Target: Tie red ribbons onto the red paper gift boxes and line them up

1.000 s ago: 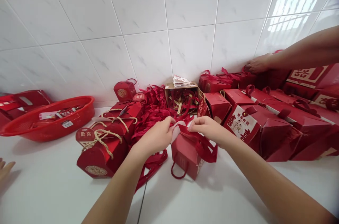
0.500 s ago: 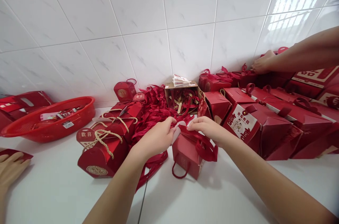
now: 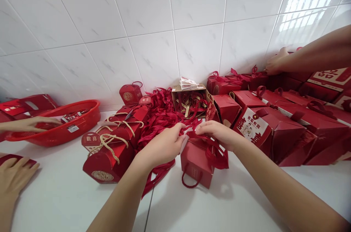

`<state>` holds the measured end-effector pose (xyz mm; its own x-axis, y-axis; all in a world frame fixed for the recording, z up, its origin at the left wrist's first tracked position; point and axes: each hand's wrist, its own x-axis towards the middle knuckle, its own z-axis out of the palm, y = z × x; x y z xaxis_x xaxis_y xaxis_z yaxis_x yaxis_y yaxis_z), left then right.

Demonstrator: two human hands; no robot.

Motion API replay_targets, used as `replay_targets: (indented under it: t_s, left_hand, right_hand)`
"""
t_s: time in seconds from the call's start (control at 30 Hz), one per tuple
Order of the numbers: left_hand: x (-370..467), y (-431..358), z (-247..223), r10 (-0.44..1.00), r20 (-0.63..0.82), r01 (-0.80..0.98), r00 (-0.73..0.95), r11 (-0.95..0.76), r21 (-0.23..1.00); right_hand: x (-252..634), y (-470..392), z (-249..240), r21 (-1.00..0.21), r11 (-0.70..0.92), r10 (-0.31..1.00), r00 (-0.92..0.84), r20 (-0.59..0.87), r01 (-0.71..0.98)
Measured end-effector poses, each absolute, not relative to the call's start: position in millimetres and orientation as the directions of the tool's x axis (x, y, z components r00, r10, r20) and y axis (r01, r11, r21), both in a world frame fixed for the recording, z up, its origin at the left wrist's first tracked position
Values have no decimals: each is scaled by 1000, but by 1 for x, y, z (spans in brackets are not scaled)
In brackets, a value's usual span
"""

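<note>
Right in front of me a small red gift box (image 3: pixel 197 162) with a cord handle stands on the white surface. Just above its top, my left hand (image 3: pixel 166 141) pinches a small pale slip (image 3: pixel 187 140), possibly a paper tag. My right hand (image 3: pixel 219 133), close beside it, has thumb and fingers pinched on red ribbon (image 3: pixel 219 156), whose loops hang over the box's right side. My fingers hide part of both the slip and the ribbon. Behind my hands lies a heap of loose red ribbons (image 3: pixel 161 118).
Red boxes with gold rope (image 3: pixel 105 159) stand left; rows of red gift boxes (image 3: pixel 296 129) fill the right. A carton (image 3: pixel 175 97) sits against the tiled wall. Another person's hands are at a red basin (image 3: pixel 82 124) and a red packet far left; another arm reaches in right.
My fingers have shifted slightly at the ribbon and slip. A person's hand has come into the basin at left. The view has moved a little.
</note>
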<state>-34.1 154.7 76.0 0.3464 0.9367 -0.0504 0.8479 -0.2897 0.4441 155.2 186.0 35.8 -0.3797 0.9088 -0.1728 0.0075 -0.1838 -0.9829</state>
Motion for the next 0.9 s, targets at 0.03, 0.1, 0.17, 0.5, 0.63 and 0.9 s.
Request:
replay_targets:
  t_s: [0.03,0.1,0.17,0.5,0.63,0.9]
  left_hand:
    - [-34,154,76,935,-52,846,351,-292,447]
    - [-35,154,77,931,-58,842,361,-299,450]
    - [-35,154,77,926,-66,839,372,-305,450]
    - [-34,150,78,899,-127,812,419,-308,496]
    - [-33,150,76,893,-102,787,438,-326,524]
    - [-33,152,76,867,-200,762,456,-264,591]
  right_hand:
    - [155,186,35,-982,-186,906,-386,-174,6]
    - [156,188,34,-981,-192,898,-402,-177,4]
    - [157,189,32,-981,-193,888,-426,-176,3]
    - [165,193,26,-995,-91,827,-559,-59,-30]
    - [169,193,27,-999,-26,825,-565,-1,-37]
    - [172,194,30,-999,20,815,-579,-8,42]
